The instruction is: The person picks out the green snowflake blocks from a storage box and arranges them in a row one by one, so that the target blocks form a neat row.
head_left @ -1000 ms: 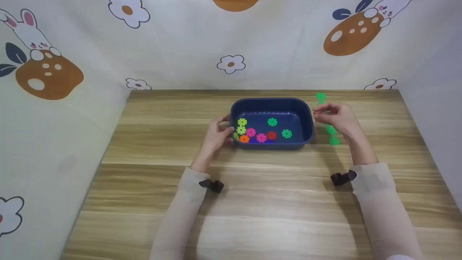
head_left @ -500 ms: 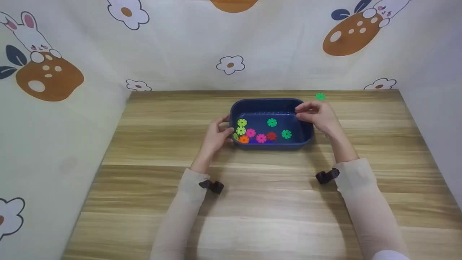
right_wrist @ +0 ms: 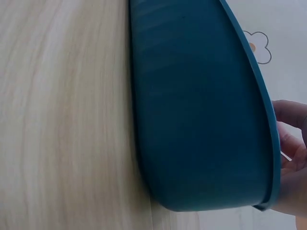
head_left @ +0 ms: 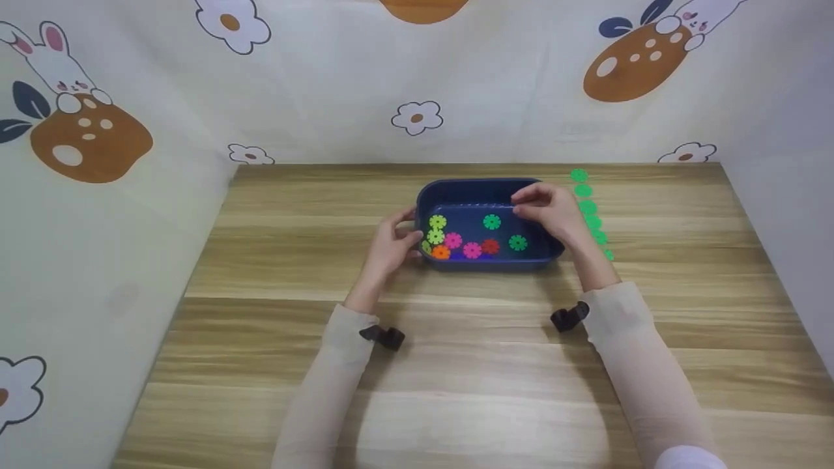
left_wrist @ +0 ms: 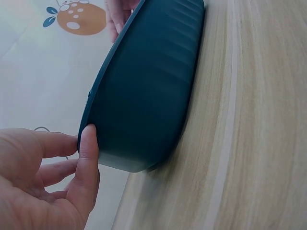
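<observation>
A dark blue plastic basin (head_left: 488, 264) sits on the table with several flower-shaped plastic discs inside. My left hand (head_left: 389, 244) pinches its left rim; the left wrist view shows the thumb and fingers (left_wrist: 88, 158) on either side of the rim. Over the basin's right half hovers my right hand (head_left: 550, 208), thumb and fingertips a little apart, nothing visible between them. Below it in the basin lie green discs (head_left: 518, 243). Pink discs (head_left: 472, 250), a red disc (head_left: 490, 246), an orange disc (head_left: 441, 252) and yellow-green discs (head_left: 436, 236) lie towards the left and front.
Right of the basin, several green discs (head_left: 588, 206) form a line running from the back edge forward; my right wrist partly covers its near end. The wooden table (head_left: 482, 365) meets a patterned cloth wall (head_left: 326, 117) at the back.
My right hand has moved left, from above the line of green discs to over the inside of the basin, uncovering most of that line. The left hand stays on the rim.
</observation>
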The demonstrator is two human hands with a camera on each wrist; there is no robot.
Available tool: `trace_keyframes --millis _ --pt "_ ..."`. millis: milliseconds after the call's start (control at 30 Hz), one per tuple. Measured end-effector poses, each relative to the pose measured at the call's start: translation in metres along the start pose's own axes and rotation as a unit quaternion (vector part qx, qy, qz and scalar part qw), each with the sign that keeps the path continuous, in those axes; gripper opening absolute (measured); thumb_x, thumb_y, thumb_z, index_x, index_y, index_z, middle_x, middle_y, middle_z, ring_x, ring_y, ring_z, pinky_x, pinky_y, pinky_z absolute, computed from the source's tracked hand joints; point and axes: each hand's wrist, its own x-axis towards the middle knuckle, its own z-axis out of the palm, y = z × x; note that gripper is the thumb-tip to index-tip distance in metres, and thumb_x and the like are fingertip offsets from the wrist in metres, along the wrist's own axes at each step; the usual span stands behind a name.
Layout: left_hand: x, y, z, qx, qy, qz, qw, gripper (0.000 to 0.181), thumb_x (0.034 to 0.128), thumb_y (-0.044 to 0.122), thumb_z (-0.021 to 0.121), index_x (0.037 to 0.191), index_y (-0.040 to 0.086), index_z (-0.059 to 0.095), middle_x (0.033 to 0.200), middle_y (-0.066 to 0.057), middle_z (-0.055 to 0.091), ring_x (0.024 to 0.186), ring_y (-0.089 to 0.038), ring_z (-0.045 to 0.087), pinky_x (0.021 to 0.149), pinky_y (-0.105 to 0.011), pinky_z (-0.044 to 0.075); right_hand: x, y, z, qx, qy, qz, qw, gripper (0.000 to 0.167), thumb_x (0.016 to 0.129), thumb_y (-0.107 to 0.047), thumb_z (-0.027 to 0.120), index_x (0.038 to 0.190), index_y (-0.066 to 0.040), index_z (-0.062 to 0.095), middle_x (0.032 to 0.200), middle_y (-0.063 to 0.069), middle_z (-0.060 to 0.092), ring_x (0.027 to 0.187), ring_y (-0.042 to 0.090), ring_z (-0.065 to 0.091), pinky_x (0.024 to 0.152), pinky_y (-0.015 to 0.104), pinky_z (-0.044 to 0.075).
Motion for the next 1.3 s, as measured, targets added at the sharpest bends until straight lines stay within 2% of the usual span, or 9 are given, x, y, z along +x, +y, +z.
trace_keyframes --millis 267,433,633,767,867,1033,1133,1300 --pt "0.001 0.001 0.002 -0.002 -0.005 -0.007 1.0000 0.058 0.0935 -0.005 0.059 0.149 0.004 0.044 0.144 -0.020 0.051 0.111 -0.036 0.064 0.065 -0.027 0.064 0.006 0.001 0.010 0.005 0.001 0.007 1.0000 0.031 0.087 0.000 0.072 0.114 0.013 0.064 0.088 -0.011 0.070 0.077 -0.005 0.066 0.075 0.009 0.057" --pt "0.001 0.001 0.003 0.004 -0.002 0.002 1.0000 0.056 0.0941 -0.005 0.059 0.148 0.002 0.045 0.143 -0.020 0.051 0.112 -0.032 0.064 0.064 -0.027 0.064 0.010 0.005 0.015 0.004 0.005 0.003 1.0000 0.030 0.085 0.001 0.073 0.112 0.013 0.065 0.088 -0.006 0.073 0.075 -0.006 0.065 0.073 0.009 0.056" --pt "0.001 0.002 0.004 0.008 0.000 0.003 1.0000 0.055 0.0945 -0.004 0.059 0.147 0.002 0.045 0.142 -0.019 0.051 0.113 -0.032 0.064 0.064 -0.026 0.064 0.017 0.012 0.019 -0.035 0.008 0.011 0.9993 0.029 0.085 0.001 0.073 0.112 0.011 0.067 0.106 0.016 0.073 0.074 -0.008 0.063 0.071 0.008 0.055" --pt "0.001 0.004 0.005 0.006 0.000 -0.001 1.0000 0.055 0.0947 -0.004 0.059 0.148 0.003 0.045 0.143 -0.019 0.051 0.114 -0.033 0.063 0.066 -0.027 0.064 0.021 0.014 0.021 -0.054 0.005 0.034 0.9979 0.032 0.086 -0.002 0.073 0.116 0.007 0.067 0.121 0.025 0.068 0.077 -0.008 0.063 0.072 0.007 0.053" --pt "0.002 0.004 0.005 0.004 -0.002 -0.004 1.0000 0.056 0.0950 -0.004 0.058 0.149 0.004 0.044 0.144 -0.020 0.051 0.115 -0.034 0.063 0.065 -0.025 0.064 0.025 0.015 0.023 -0.079 -0.009 0.056 0.9952 0.037 0.087 -0.004 0.073 0.121 0.005 0.065 0.128 0.024 0.065 0.090 0.002 0.065 0.078 0.010 0.052" --pt "0.001 0.004 0.003 -0.003 -0.002 -0.008 1.0000 0.056 0.0948 -0.004 0.058 0.149 0.004 0.044 0.144 -0.019 0.050 0.115 -0.035 0.063 0.065 -0.025 0.064 0.031 0.017 0.027 -0.127 -0.042 0.087 0.9872 0.046 0.085 -0.004 0.074 0.129 0.002 0.062 0.134 0.022 0.062 0.118 0.027 0.061 0.098 0.030 0.053" --pt "0.000 0.003 0.002 -0.005 0.005 -0.011 0.9999 0.056 0.0948 -0.004 0.059 0.148 0.005 0.045 0.143 -0.018 0.051 0.114 -0.034 0.063 0.066 -0.026 0.064 0.034 0.018 0.031 -0.152 -0.049 0.091 0.9829 0.048 0.083 -0.002 0.076 0.129 0.002 0.062 0.129 0.022 0.064 0.118 0.029 0.061 0.101 0.036 0.053" --pt "-0.001 0.000 0.000 -0.006 0.008 -0.017 0.9998 0.056 0.0948 -0.004 0.059 0.148 0.005 0.045 0.143 -0.018 0.052 0.115 -0.033 0.063 0.064 -0.025 0.063 0.036 0.019 0.036 -0.216 -0.048 0.084 0.9717 0.042 0.080 -0.001 0.078 0.121 -0.001 0.069 0.118 0.019 0.069 0.107 0.024 0.062 0.092 0.032 0.054"
